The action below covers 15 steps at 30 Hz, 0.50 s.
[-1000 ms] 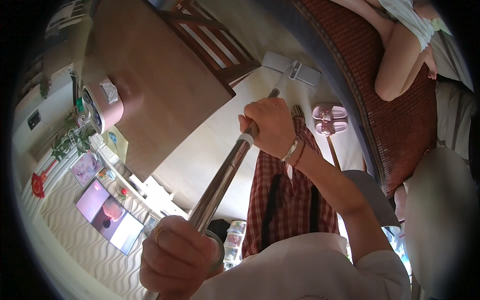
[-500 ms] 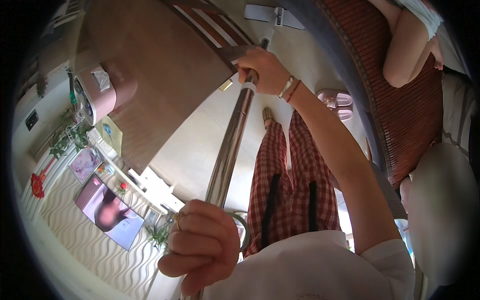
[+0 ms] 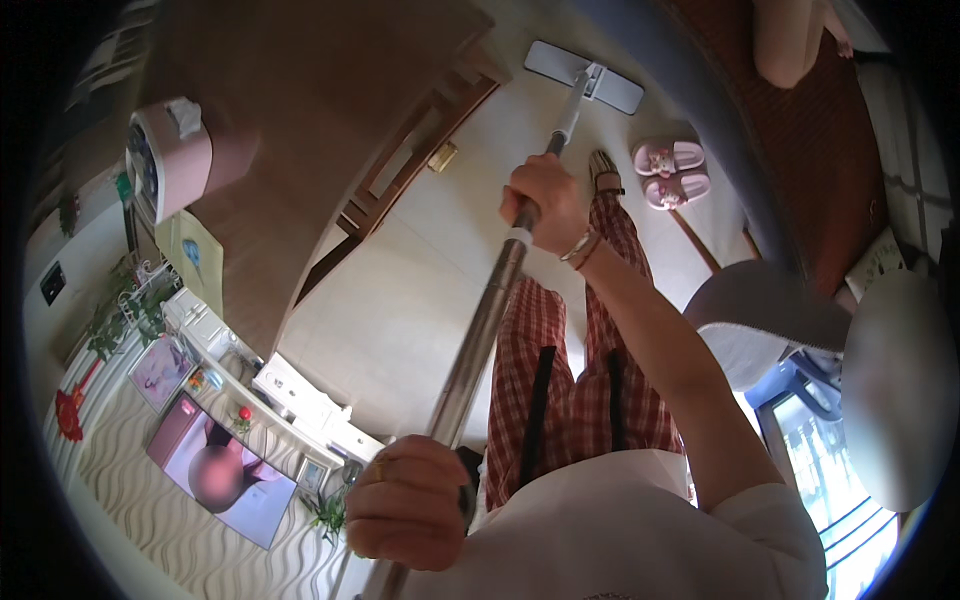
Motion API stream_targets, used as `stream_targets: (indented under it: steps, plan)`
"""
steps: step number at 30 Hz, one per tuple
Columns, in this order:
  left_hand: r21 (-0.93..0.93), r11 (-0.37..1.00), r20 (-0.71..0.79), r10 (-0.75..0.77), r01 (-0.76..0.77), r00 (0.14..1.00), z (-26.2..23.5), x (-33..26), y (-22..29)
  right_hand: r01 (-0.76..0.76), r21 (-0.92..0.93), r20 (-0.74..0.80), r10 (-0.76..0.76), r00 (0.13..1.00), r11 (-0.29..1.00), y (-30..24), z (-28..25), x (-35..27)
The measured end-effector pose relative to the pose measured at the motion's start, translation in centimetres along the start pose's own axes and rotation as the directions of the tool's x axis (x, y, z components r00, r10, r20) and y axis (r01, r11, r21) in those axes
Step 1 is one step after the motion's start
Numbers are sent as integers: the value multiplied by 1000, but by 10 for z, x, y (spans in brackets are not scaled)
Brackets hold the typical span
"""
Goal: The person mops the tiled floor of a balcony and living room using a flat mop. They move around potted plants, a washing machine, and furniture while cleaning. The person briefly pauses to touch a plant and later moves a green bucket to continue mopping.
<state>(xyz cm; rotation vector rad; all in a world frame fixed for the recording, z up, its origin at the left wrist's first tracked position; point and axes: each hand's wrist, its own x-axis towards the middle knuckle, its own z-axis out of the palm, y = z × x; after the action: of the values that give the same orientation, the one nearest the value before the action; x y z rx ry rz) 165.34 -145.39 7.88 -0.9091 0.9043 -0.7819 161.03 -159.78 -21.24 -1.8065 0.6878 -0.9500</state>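
A flat mop with a metal pole (image 3: 482, 345) slants across the middle of the view. Its rectangular pale head (image 3: 616, 91) lies on the floor at the far end, beyond my feet. Low on the pole, near my body, my left hand (image 3: 407, 503) is closed around it in a fist, with a ring on one finger. Farther up, my right hand (image 3: 548, 203) wraps the pole around a pale collar, with bracelets at the wrist. The pole's near end runs out of view at the lower edge.
Pink slippers (image 3: 677, 188) sit on the floor right of my foot. A brown table (image 3: 330, 130) with a pink tissue box (image 3: 180, 150) stands left. On the right are a woven-covered seat (image 3: 830, 170) with another person's leg (image 3: 785, 45), and a grey stool (image 3: 755, 305).
The mop head has shifted right and nearer in the view, and my right hand has come nearer with the pole. My view has turned, showing more of the stool; one foot has stepped forward.
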Motion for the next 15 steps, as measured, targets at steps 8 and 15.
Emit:
stream_targets:
  steps: [8, 15]
  plan:
    - [121, -872, 335, -414, -474, 846, 112, -119, 75, -83, -16, -39, 82, 996, 996, -93, 128, -126]
    - [140, -927, 179, -323, -349, 929, 168, -194, 74, -225, 63, 165, 212, 963, 972, -166, 193, -211]
